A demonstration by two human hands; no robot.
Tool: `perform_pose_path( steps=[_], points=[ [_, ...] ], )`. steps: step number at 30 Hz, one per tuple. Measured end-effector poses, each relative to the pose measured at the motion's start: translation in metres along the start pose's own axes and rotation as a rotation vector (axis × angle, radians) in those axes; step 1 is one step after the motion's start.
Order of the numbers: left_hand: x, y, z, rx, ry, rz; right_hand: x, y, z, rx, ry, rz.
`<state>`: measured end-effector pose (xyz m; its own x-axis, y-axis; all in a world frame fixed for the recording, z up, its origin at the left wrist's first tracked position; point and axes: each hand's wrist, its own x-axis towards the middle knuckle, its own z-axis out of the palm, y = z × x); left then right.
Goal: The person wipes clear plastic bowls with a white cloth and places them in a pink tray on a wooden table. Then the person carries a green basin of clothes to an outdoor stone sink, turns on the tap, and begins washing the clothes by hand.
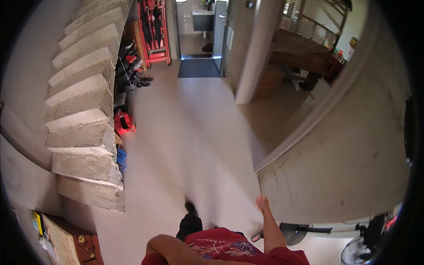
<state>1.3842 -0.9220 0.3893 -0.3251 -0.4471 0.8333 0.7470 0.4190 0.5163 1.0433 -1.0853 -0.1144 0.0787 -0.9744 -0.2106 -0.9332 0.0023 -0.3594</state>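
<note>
My right hand (263, 202) is held out low in front, close to the edge of the concrete wall on the right. Its fingers look curled in, and nothing shows in them. My left arm (165, 245) is bent across my body at the lower edge, and its hand is out of sight. Below, one dark-clad leg with a black shoe (190, 206) steps forward on the pale floor (190, 145).
Rough concrete stairs (81, 117) rise on the left, with shoes, a red bag (123, 122) and blue cord (121, 160) beside them. A red ladder (154, 31) and dark mat (199, 68) lie ahead by a doorway. A fan (357, 251) stands lower right.
</note>
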Motion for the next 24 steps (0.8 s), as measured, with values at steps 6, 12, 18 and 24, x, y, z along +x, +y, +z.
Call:
perform_pose_path(
  steps=[6,12,18,24],
  points=[
    [0.036,0.014,-0.145,-0.19,-0.057,-0.001,0.126,-0.173,-0.072,0.373,-0.055,-0.171],
    [0.066,0.013,-0.268,-0.143,0.222,0.256,0.06,-0.069,-0.006,-0.187,-0.684,0.056],
    [0.068,0.034,-0.446,0.142,0.19,0.31,0.132,-0.128,0.003,-0.158,-0.936,0.294],
    [0.136,0.053,-0.601,0.509,-0.047,1.018,0.409,-0.236,-0.004,-0.168,-0.791,0.163]
  ],
)
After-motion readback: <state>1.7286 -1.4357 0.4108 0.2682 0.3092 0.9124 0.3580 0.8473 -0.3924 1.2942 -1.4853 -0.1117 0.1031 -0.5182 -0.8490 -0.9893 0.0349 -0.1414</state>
